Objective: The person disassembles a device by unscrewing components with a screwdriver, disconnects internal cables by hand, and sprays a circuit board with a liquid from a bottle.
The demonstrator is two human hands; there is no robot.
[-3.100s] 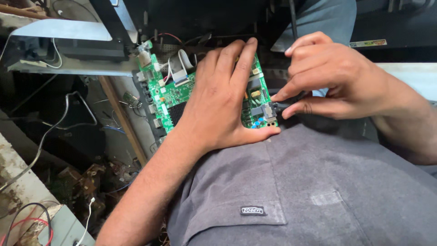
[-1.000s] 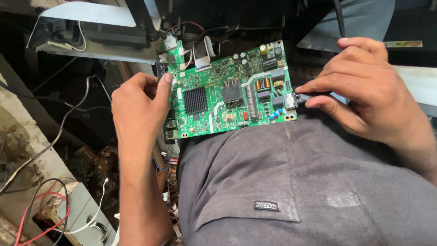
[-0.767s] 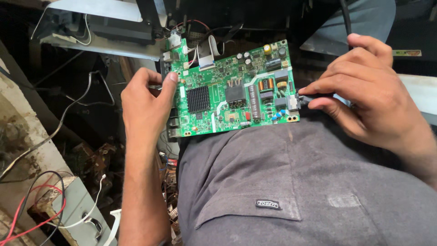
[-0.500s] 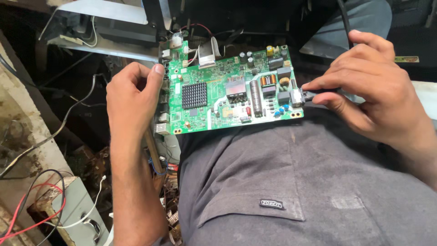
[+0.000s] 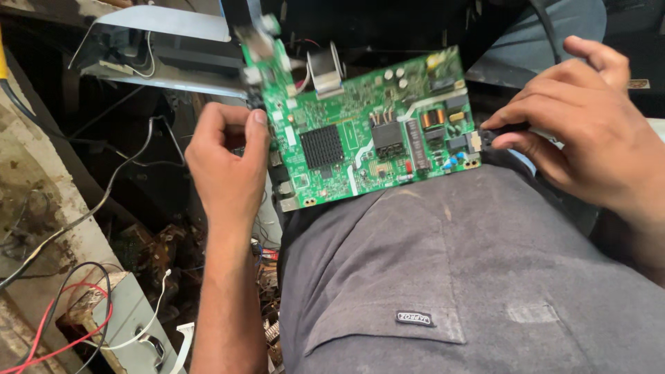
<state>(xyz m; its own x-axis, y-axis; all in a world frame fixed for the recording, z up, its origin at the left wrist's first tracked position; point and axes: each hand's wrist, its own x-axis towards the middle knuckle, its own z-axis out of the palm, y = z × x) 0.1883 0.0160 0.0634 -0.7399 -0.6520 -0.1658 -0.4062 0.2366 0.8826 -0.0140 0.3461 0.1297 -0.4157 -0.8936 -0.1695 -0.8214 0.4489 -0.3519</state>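
A green circuit board (image 5: 364, 131) is resting on the person's lap in the upper middle of the frame, tilted slightly, its lower edge lying on the grey trousers (image 5: 471, 277). The left hand (image 5: 225, 166) is curling at the board's left edge, thumb and fingers closing on that edge. The right hand (image 5: 589, 131), at the upper right of the frame, is pinching a small black connector (image 5: 500, 131) at the board's right edge. A black heatsink (image 5: 321, 146) is sitting near the board's middle. Red, black and white wires (image 5: 62, 318) are lying at the lower left of the frame.
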